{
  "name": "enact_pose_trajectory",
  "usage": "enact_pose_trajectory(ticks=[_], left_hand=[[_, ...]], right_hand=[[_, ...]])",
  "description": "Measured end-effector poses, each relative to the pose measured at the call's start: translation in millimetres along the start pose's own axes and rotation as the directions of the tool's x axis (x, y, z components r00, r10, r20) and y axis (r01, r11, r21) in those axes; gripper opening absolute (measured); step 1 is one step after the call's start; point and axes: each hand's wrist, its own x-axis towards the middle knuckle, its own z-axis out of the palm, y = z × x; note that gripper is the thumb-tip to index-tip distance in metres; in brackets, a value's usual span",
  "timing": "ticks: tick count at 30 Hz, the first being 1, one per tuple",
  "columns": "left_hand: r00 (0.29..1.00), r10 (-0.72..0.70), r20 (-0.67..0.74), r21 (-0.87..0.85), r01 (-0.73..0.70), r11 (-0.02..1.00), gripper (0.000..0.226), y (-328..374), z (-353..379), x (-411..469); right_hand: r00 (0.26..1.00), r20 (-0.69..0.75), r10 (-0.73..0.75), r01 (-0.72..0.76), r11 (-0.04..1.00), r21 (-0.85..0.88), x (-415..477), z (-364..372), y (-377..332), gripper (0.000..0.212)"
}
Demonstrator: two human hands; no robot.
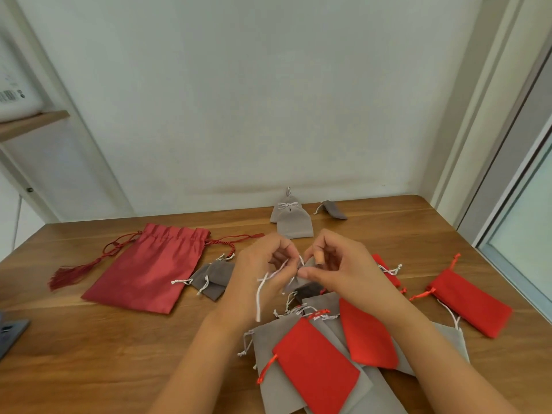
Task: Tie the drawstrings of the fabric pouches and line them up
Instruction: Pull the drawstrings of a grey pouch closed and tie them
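My left hand [263, 274] and my right hand [337, 270] meet above the middle of the table, both pinching the white drawstring [263, 286] of a small grey pouch [301, 283] held between them. One loose cord end hangs down below my left hand. Two grey pouches [291, 219] with tied strings lie one behind the other at the far edge. A third dark grey pouch [334, 209] lies to their right. A heap of red and grey pouches [316, 363] sits under my forearms.
A large dark red satin bag [149, 271] with tasselled cords lies at the left. Small grey pouches [210, 279] lie beside it. More red pouches [472, 300] lie at the right, near the table's edge. A wall stands behind the wooden table [119, 339].
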Motion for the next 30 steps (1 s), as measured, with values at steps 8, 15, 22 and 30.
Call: enact_pose_trajectory(ticks=[8, 15, 22, 30], left_hand=[[0.973, 0.230, 0.003, 0.076, -0.230, 0.970, 0.009, -5, 2, -2], [0.965, 0.258, -0.037, 0.167, -0.249, 0.954, 0.012, -13, 1, 0], [0.963, 0.255, -0.086, 0.131, -0.243, 0.961, 0.017, -11, 1, 0], [0.980, 0.200, -0.015, 0.075, -0.199, 0.977, 0.010, -5, 10, -3]], right_hand=[[0.992, -0.053, 0.112, -0.098, 0.973, 0.209, 6, -6, 5, 0.024], [0.986, -0.013, 0.167, -0.150, 0.914, 0.377, 5, 1, 4, 0.026], [0.974, -0.117, 0.194, -0.115, 0.867, 0.484, 5, 9, 3, 0.033], [0.960, 0.094, 0.265, -0.246, 0.628, 0.738, 7, 10, 2, 0.024]])
